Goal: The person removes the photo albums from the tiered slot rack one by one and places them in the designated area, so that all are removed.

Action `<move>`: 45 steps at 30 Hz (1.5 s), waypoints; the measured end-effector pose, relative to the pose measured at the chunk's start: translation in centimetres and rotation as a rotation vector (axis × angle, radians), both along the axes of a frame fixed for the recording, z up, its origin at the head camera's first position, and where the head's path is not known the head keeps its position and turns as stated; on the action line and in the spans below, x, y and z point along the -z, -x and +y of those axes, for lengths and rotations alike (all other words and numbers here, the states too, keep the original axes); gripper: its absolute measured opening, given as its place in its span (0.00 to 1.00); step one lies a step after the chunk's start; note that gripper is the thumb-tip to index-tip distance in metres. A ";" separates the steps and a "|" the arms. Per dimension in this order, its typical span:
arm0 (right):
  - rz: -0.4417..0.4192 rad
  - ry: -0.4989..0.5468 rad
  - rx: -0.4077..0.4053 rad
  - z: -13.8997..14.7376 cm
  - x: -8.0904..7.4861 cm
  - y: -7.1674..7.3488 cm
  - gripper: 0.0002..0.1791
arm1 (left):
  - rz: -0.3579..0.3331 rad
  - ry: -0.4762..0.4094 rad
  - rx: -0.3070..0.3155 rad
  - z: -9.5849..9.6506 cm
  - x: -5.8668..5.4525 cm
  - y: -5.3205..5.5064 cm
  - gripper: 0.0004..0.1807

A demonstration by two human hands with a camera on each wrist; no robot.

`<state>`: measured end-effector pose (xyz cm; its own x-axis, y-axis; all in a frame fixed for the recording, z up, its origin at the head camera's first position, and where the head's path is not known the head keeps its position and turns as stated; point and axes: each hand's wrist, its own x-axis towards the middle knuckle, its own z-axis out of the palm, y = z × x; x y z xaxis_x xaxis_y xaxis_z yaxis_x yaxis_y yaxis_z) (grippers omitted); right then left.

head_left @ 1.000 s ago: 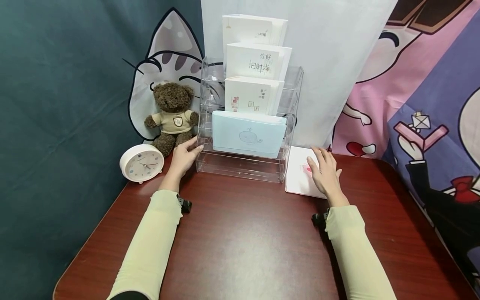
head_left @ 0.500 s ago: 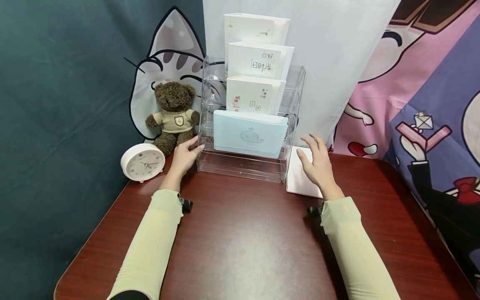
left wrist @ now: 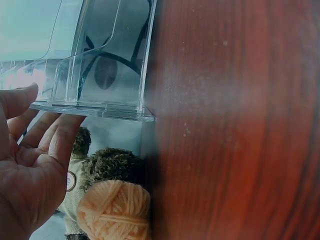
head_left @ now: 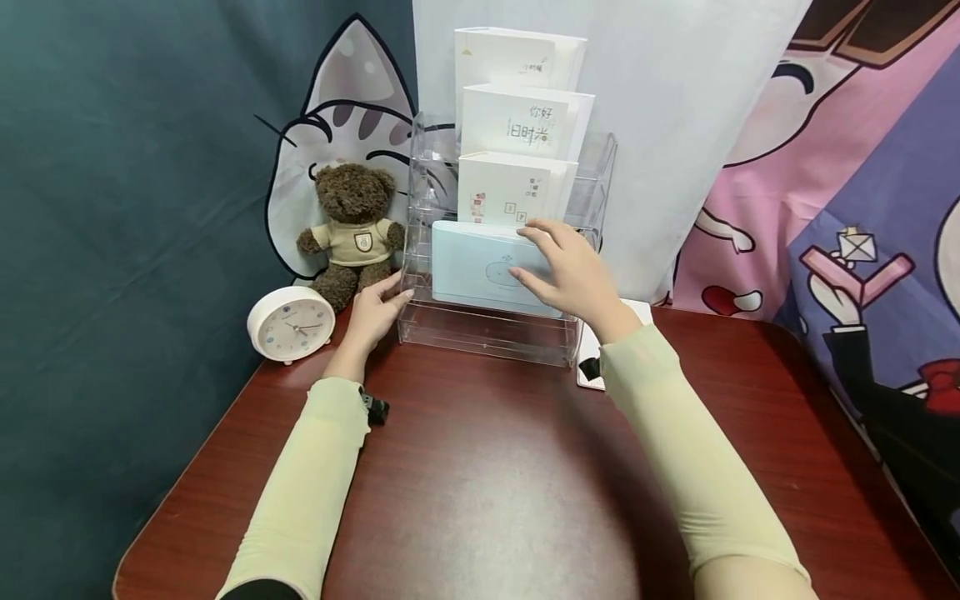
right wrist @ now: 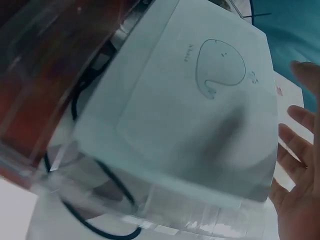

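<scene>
A clear tiered rack [head_left: 487, 340] stands at the back of the table. Its lowest occupied tier carries a light-blue notebook [head_left: 465, 265] with a whale drawing, which also fills much of the right wrist view. On the rack's left side wall, my left hand [head_left: 375, 317] pinches the edge, thumb to one side and fingers to the other. My right hand [head_left: 573, 271] hovers with spread, gently bent fingers before the right half of the blue notebook, fingertips close to its top edge. Behind, white books [head_left: 498, 187] rise in the upper tiers.
Partly behind my right forearm, a white booklet [head_left: 638, 311] lies right of the rack. On the left are a brown teddy bear [head_left: 352, 208] and a white alarm clock [head_left: 292, 325]. A peach ball of yarn [left wrist: 114, 210] shows beside the bear in the left wrist view.
My right hand has lifted off from over the white booklet and moved left and up to the blue notebook. My left hand stays on the rack's side.
</scene>
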<state>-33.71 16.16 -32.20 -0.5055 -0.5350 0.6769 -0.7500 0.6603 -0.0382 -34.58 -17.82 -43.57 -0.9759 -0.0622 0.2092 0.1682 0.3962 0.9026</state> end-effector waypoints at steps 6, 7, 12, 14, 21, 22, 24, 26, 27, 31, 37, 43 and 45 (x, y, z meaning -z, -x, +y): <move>-0.074 -0.148 0.082 -1.9 -0.9 1.1 0.39 | 0.002 0.004 0.006 0.2 0.1 0.2 0.30; -0.080 -0.159 0.090 -2.1 -0.9 1.3 0.38 | 0.001 0.009 0.005 0.2 0.1 0.2 0.30; -0.061 -0.166 0.143 -2.9 -0.8 1.6 0.36 | -0.008 -0.002 0.009 0.3 0.0 0.1 0.30; -0.055 -0.164 0.169 -3.0 -0.7 1.6 0.36 | -0.010 -0.010 0.012 0.3 0.0 0.1 0.30; -0.094 -0.212 0.253 -3.4 -0.7 1.3 0.39 | -0.009 -0.005 0.009 0.1 0.1 0.1 0.30; -0.096 -0.217 0.257 -3.5 -0.7 1.3 0.39 | -0.010 -0.001 0.009 0.1 0.1 0.1 0.30; -0.099 -0.226 0.264 -3.7 -0.7 1.2 0.39 | -0.009 0.002 0.009 0.0 0.1 0.1 0.30; -0.099 -0.241 0.274 -3.8 -0.6 1.2 0.38 | -0.008 0.006 0.011 0.0 0.1 0.1 0.30; -0.102 -0.248 0.277 -3.9 -0.6 1.2 0.37 | -0.011 0.006 0.013 0.0 0.1 0.1 0.30; -0.123 -0.262 0.280 -4.0 -0.6 1.2 0.34 | -0.014 0.013 0.011 -0.1 0.0 0.0 0.30; -0.149 -0.257 0.269 -4.2 -0.7 1.4 0.31 | -0.013 0.006 0.006 -0.2 0.0 0.1 0.30; -0.144 -0.304 0.296 -4.2 -1.2 1.0 0.27 | -0.012 0.005 0.011 -0.2 0.1 0.1 0.30; -0.164 -0.327 0.311 -4.2 -1.6 0.8 0.26 | -0.009 0.005 0.011 -0.2 0.1 0.1 0.30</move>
<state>-34.50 11.94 -30.60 -0.7617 -0.5127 0.3962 -0.5162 0.8497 0.1072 -34.72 -18.04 -43.71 -0.9784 -0.0505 0.2003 0.1641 0.3988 0.9023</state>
